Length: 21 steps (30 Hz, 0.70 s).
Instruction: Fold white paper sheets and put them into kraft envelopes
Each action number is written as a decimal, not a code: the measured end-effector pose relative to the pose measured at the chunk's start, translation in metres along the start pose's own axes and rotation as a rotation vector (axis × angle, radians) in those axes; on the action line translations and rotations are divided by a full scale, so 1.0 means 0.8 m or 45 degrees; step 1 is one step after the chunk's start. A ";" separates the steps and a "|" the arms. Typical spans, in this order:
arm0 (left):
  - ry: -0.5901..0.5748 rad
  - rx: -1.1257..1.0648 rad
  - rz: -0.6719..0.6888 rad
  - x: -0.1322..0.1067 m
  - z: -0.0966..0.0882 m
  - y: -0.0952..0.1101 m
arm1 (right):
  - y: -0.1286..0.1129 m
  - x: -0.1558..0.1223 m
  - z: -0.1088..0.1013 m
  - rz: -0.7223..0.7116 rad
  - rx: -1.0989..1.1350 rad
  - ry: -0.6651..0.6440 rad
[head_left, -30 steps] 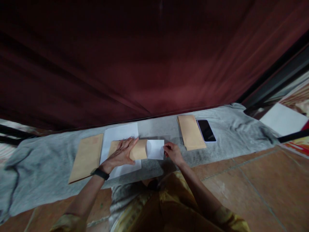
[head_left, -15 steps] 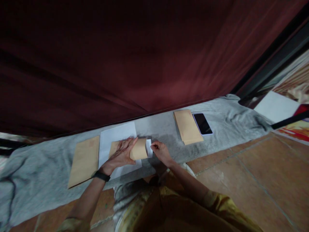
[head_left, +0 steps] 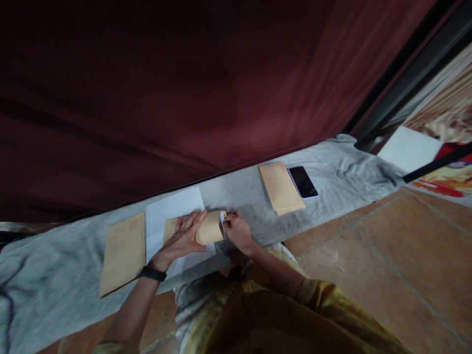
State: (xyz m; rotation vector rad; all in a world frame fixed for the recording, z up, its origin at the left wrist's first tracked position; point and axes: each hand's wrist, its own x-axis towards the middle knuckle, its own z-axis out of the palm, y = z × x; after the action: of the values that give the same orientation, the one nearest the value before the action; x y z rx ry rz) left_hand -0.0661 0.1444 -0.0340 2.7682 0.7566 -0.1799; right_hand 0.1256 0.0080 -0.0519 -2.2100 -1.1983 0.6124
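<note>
My left hand [head_left: 185,237], with a dark watch on the wrist, grips a brown envelope [head_left: 210,228] across its width, fingers over the top and thumb at the near edge. The envelope's mouth faces right and bulges slightly. At that mouth my right hand [head_left: 238,231] has its fingers closed on a white paper [head_left: 222,223], of which only a narrow strip shows; the rest is hidden inside the envelope or behind the fingers. Under the envelope lie white sheets [head_left: 173,204], flat on the grey cloth [head_left: 236,189].
Left of the sheets lies another brown envelope [head_left: 123,253]. A small stack of brown envelopes [head_left: 282,189] lies to the right, beside a phone [head_left: 303,182]. Behind the cloth-covered ledge hangs a dark red curtain [head_left: 221,98]. Tiled floor [head_left: 368,260] is on the near side.
My right hand has moved left to the envelope's mouth, and the white paper has slid further in, with less of it showing. My left hand keeps its grip. The view has shifted slightly.
</note>
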 end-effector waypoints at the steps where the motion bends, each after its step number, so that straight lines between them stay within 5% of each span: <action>1: 0.001 0.003 0.006 0.000 0.001 0.000 | 0.000 0.000 0.000 -0.006 -0.015 0.008; 21: -0.035 0.014 0.007 0.004 -0.005 0.008 | -0.004 0.004 0.009 -0.010 -0.161 0.035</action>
State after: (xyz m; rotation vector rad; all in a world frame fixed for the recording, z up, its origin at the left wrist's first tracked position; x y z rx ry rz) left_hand -0.0596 0.1417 -0.0296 2.7721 0.7436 -0.2208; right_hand 0.1210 0.0137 -0.0556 -2.3097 -1.2620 0.5138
